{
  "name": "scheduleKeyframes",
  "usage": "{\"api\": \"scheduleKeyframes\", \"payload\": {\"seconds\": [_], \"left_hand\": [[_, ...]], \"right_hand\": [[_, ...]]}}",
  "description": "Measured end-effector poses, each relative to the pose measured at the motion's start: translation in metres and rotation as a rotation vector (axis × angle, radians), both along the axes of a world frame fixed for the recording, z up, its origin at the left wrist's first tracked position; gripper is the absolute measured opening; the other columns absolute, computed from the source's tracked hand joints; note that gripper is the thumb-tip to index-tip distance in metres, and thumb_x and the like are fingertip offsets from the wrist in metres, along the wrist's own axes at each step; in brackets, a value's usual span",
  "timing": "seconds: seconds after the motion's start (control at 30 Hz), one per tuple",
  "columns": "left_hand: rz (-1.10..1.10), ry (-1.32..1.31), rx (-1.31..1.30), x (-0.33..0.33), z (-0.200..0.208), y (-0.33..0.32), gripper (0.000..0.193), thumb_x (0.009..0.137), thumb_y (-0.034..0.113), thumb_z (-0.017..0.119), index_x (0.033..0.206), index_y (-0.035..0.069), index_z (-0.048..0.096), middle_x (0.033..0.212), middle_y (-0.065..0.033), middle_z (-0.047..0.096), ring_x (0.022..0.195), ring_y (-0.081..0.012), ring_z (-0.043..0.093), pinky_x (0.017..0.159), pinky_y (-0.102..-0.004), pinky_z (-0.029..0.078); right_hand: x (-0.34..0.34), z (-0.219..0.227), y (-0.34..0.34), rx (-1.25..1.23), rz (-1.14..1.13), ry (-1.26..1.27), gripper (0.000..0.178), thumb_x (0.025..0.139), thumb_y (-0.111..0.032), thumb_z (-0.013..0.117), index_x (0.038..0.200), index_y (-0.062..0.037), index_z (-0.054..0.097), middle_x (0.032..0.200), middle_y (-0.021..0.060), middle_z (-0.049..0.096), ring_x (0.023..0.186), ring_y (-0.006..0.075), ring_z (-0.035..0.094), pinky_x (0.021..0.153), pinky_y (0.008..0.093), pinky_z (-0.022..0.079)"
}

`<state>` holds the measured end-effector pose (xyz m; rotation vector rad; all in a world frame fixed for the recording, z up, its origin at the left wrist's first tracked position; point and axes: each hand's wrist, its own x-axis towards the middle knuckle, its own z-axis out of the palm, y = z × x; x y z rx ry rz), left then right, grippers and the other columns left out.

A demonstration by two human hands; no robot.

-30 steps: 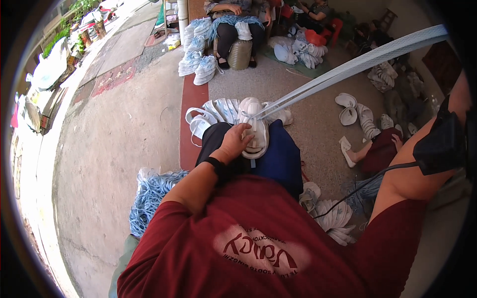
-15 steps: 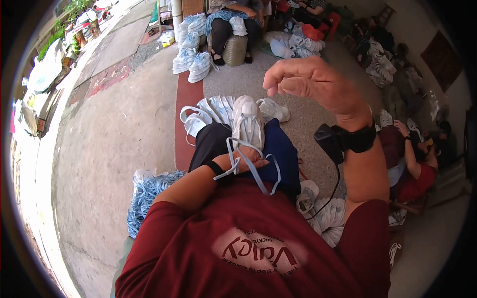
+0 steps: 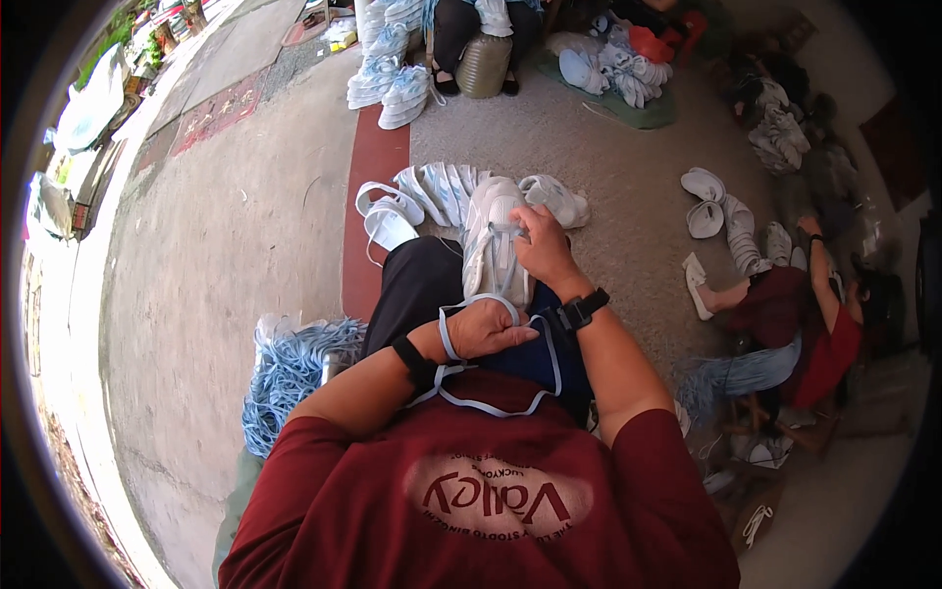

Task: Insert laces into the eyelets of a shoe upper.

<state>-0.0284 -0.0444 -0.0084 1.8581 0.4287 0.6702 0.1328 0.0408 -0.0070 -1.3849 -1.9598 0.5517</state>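
A white sneaker [image 3: 483,257] rests on my lap with its toe pointing away. Around its near end curls my left hand [image 3: 481,329], closed, its fingertips partly hidden. A light blue shoelace [image 3: 488,404] hangs in loose loops over that hand and across my shirt. My right hand [image 3: 546,250] is at the lacing near the toe, thumb and fingers pinched on the lace. Just past my knees, a row of white and blue shoes [image 3: 442,191] stands on the floor, with another pale shoe [image 3: 556,199] to its right.
Left of me lies a heap of light blue laces [image 3: 289,378]. Stacked shoes [image 3: 388,74] stand far ahead beside a seated person. More shoes lie on a green cloth [image 3: 643,113]. A person in red [image 3: 829,353] sits at the right near a line of shoes [image 3: 738,231].
My right hand has come down from its raised position to the sneaker's lacing and pinches the lace. The lace loops have sunk lower, over my left hand and shirt.
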Motion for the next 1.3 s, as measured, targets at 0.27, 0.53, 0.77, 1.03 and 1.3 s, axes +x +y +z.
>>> {"api": "scheduleKeyframes", "payload": {"seconds": [0.27, 0.53, 0.77, 1.03, 1.3], "left_hand": [[0.025, -0.007, 0.017, 0.002, -0.009, 0.004, 0.042, 0.090, 0.034, 0.053, 0.066, 0.000, 0.052, 0.055, -0.0164, 0.044, 0.051, -0.0319, 0.044, 0.052, -0.0364, 0.039], [0.007, -0.067, -0.048, -0.003, -0.002, 0.007, 0.042, 0.092, 0.029, 0.053, 0.066, -0.003, 0.048, 0.056, -0.0122, 0.039, 0.050, -0.0243, 0.036, 0.049, -0.0340, 0.034], [0.014, -0.100, -0.036, -0.004, -0.003, 0.006, 0.042, 0.092, 0.028, 0.053, 0.064, -0.003, 0.048, 0.055, -0.0127, 0.039, 0.050, -0.0255, 0.035, 0.049, -0.0346, 0.034], [-0.360, -0.162, -0.144, 0.014, 0.032, -0.027, 0.039, 0.094, 0.020, 0.049, 0.063, -0.003, 0.048, 0.056, -0.0126, 0.042, 0.050, -0.0246, 0.033, 0.050, -0.0330, 0.034], [-0.145, -0.196, 0.160, 0.010, 0.054, -0.037, 0.037, 0.091, 0.021, 0.052, 0.062, -0.001, 0.048, 0.058, -0.0128, 0.046, 0.056, -0.0309, 0.046, 0.055, -0.0379, 0.038]], "right_hand": [[-0.019, -0.013, 0.013, 0.157, 0.165, -0.219, 0.012, 0.066, -0.001, 0.063, 0.077, -0.0026, 0.058, 0.082, 0.0141, 0.052, 0.080, 0.0313, 0.054, 0.074, 0.0374, 0.044], [-0.014, -0.006, 0.016, -0.004, 0.231, -0.219, 0.009, 0.066, -0.003, 0.064, 0.071, -0.0024, 0.057, 0.083, 0.0123, 0.051, 0.085, 0.0285, 0.052, 0.076, 0.0348, 0.042], [-0.004, -0.008, 0.035, -0.163, 0.352, -0.138, 0.007, 0.067, -0.010, 0.064, 0.068, -0.0038, 0.060, 0.073, 0.0147, 0.055, 0.080, 0.0304, 0.053, 0.071, 0.0362, 0.043], [-0.020, -0.027, 0.047, -0.266, 0.072, -0.149, 0.022, 0.077, -0.019, 0.064, 0.069, 0.0006, 0.056, 0.066, 0.0140, 0.056, 0.065, 0.0254, 0.053, 0.061, 0.0380, 0.042], [0.001, -0.033, 0.048, -0.393, 0.091, 0.293, 0.019, 0.079, -0.015, 0.061, 0.071, 0.0007, 0.053, 0.068, 0.0137, 0.057, 0.064, 0.0209, 0.055, 0.062, 0.0322, 0.044]]}}
